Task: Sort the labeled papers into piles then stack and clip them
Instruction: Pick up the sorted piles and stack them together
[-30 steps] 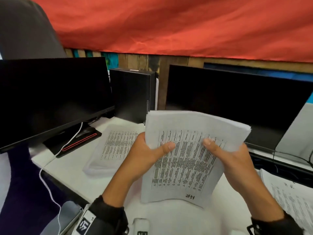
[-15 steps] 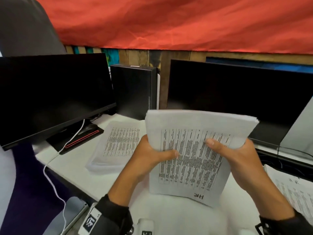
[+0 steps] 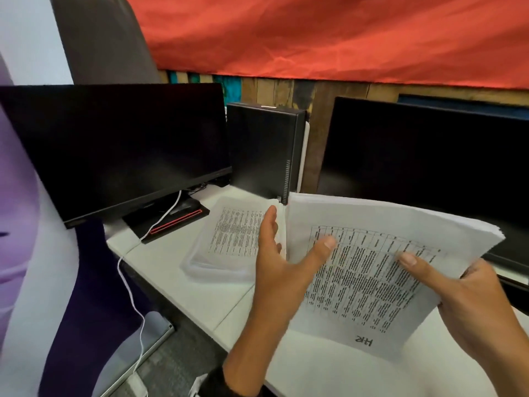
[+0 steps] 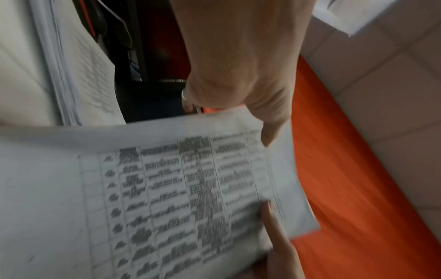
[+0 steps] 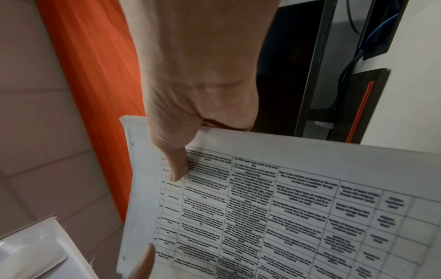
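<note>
A thick stack of printed table sheets (image 3: pixel 372 282), marked "HR" (image 3: pixel 364 341) on its near edge, is held tilted above the white desk (image 3: pixel 186 296). My right hand (image 3: pixel 429 270) grips its right side, thumb on the top sheet and fingers underneath. The right wrist view shows the same: thumb (image 5: pixel 176 169) on the print, fingers behind the stack (image 5: pixel 286 207). My left hand (image 3: pixel 286 253) stands at the stack's left edge with fingers straight up and only the thumb lying on the top sheet. A second pile of printed sheets (image 3: pixel 234 233) lies in a clear tray (image 3: pixel 200 267) to the left.
A dark monitor (image 3: pixel 114 153) stands at the left and another (image 3: pixel 429 167) behind the stack. Between them is a black computer box (image 3: pixel 260 150). A white cable (image 3: pixel 128 287) runs off the desk's left edge. Orange cloth hangs above.
My left hand has let go of its grip on the stack and spread its fingers beside the left edge. The stack has shifted right and tilted, still held by my right hand.
</note>
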A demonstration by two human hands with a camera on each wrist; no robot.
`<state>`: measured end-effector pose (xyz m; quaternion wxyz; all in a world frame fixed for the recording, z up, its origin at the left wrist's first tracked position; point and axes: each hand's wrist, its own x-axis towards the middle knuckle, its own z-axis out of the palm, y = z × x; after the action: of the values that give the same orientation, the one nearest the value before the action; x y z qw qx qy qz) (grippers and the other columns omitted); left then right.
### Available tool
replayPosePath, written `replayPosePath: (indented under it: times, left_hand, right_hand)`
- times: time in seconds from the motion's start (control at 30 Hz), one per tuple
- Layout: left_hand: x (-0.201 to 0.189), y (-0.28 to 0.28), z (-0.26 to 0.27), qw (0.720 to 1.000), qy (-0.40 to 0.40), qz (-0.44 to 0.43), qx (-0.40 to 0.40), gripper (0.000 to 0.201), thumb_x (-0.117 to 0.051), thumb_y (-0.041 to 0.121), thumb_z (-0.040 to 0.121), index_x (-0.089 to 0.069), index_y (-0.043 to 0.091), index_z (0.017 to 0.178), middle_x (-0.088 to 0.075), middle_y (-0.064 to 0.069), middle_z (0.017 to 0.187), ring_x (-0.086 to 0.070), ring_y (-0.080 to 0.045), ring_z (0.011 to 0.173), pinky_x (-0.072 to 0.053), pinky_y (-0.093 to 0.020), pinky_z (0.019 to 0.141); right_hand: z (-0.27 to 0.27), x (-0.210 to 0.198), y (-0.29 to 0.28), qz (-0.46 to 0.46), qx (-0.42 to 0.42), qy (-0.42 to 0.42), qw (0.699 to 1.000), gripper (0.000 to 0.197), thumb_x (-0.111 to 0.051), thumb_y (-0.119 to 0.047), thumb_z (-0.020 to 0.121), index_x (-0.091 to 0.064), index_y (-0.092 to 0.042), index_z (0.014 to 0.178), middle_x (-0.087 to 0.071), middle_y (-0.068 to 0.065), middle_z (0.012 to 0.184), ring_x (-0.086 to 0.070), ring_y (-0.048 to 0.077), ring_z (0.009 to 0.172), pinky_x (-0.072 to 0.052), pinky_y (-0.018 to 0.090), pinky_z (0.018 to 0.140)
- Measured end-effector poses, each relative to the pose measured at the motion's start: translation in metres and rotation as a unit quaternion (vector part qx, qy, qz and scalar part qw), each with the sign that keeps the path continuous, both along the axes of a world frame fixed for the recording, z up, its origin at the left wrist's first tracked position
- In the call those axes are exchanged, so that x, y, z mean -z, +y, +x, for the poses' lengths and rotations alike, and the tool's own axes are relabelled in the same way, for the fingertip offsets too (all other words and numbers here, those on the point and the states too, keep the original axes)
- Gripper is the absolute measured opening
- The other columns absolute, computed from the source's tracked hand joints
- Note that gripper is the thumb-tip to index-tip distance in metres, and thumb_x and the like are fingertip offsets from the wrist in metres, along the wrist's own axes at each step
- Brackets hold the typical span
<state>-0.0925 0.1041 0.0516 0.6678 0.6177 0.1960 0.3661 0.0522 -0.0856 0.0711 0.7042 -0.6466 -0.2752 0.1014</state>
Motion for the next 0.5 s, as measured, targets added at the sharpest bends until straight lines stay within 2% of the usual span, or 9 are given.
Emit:
replayPosePath:
  times: [0.1, 0.17, 0.23, 0.3, 0.33, 0.4, 0.5]
  left_hand:
    - [0.0, -0.015, -0.002, 0.998, -0.023, 0.032, 0.056, 0.093, -0.084, 0.054, 0.081, -0.029, 0.05, 0.157, -0.06, 0.02, 0.144, -0.057, -0.004, 0.135, -0.054, -0.043, 0.109]
    - [-0.004, -0.015, -0.003, 0.996, -0.031, 0.045, 0.066, 0.094, -0.079, 0.053, 0.085, -0.021, 0.053, 0.159, -0.058, 0.023, 0.145, -0.056, 0.004, 0.132, -0.055, -0.033, 0.107]
    - [-0.004, -0.01, -0.003, 0.994, -0.035, 0.067, 0.077, 0.087, -0.074, 0.045, 0.091, -0.021, 0.05, 0.16, -0.058, 0.024, 0.144, -0.055, 0.007, 0.131, -0.054, -0.024, 0.105]
    - [-0.005, -0.001, 0.0, 0.992, -0.027, 0.08, 0.089, 0.078, -0.073, 0.042, 0.095, -0.027, 0.047, 0.158, -0.06, 0.024, 0.141, -0.057, 0.004, 0.131, -0.054, -0.022, 0.102]
    - [-0.003, 0.007, 0.003, 0.993, -0.023, 0.084, 0.085, 0.078, -0.074, 0.046, 0.093, -0.028, 0.047, 0.157, -0.059, 0.023, 0.141, -0.056, 0.003, 0.132, -0.054, -0.023, 0.102]
    - [0.002, 0.021, 0.011, 0.991, -0.003, 0.097, 0.087, 0.088, -0.079, 0.056, 0.085, -0.024, 0.046, 0.153, -0.052, 0.018, 0.146, -0.054, -0.004, 0.134, -0.055, -0.026, 0.103]
    - [0.005, 0.035, 0.023, 0.984, 0.051, 0.103, 0.137, 0.08, -0.084, 0.048, 0.084, -0.029, 0.038, 0.142, -0.06, 0.005, 0.138, -0.063, -0.012, 0.126, -0.059, -0.023, 0.091]
  right_hand:
    - [-0.002, -0.003, 0.003, 0.005, 0.003, -0.012, 1.0, 0.035, -0.08, -0.02, 0.08, -0.079, -0.027, 0.114, -0.08, 0.007, 0.115, -0.078, 0.031, 0.105, -0.053, 0.063, 0.102]
    - [-0.003, -0.004, 0.004, 0.011, 0.012, -0.014, 1.0, 0.031, -0.08, -0.018, 0.08, -0.081, -0.034, 0.107, -0.081, 0.005, 0.114, -0.079, 0.029, 0.103, -0.054, 0.062, 0.1]
    - [-0.005, -0.004, 0.003, 0.009, 0.014, -0.024, 1.0, 0.031, -0.079, -0.018, 0.081, -0.081, -0.036, 0.106, -0.081, 0.003, 0.112, -0.079, 0.027, 0.102, -0.06, 0.057, 0.094]
    - [-0.007, -0.003, 0.001, 0.015, 0.009, -0.031, 0.999, 0.031, -0.078, -0.018, 0.081, -0.081, -0.037, 0.105, -0.082, 0.003, 0.111, -0.079, 0.026, 0.101, -0.062, 0.049, 0.089]
    - [-0.007, -0.003, 0.001, 0.014, 0.007, -0.032, 0.999, 0.03, -0.078, -0.018, 0.081, -0.081, -0.037, 0.105, -0.082, 0.003, 0.111, -0.079, 0.026, 0.101, -0.062, 0.048, 0.088]
    - [-0.006, -0.003, -0.001, 0.015, 0.005, -0.03, 0.999, 0.03, -0.077, -0.017, 0.081, -0.081, -0.037, 0.103, -0.082, 0.003, 0.111, -0.08, 0.025, 0.101, -0.062, 0.049, 0.088]
    - [-0.005, -0.004, 0.0, 0.019, 0.002, -0.022, 1.0, 0.032, -0.076, -0.012, 0.081, -0.083, -0.034, 0.103, -0.081, 0.006, 0.111, -0.079, 0.028, 0.101, -0.062, 0.049, 0.087]
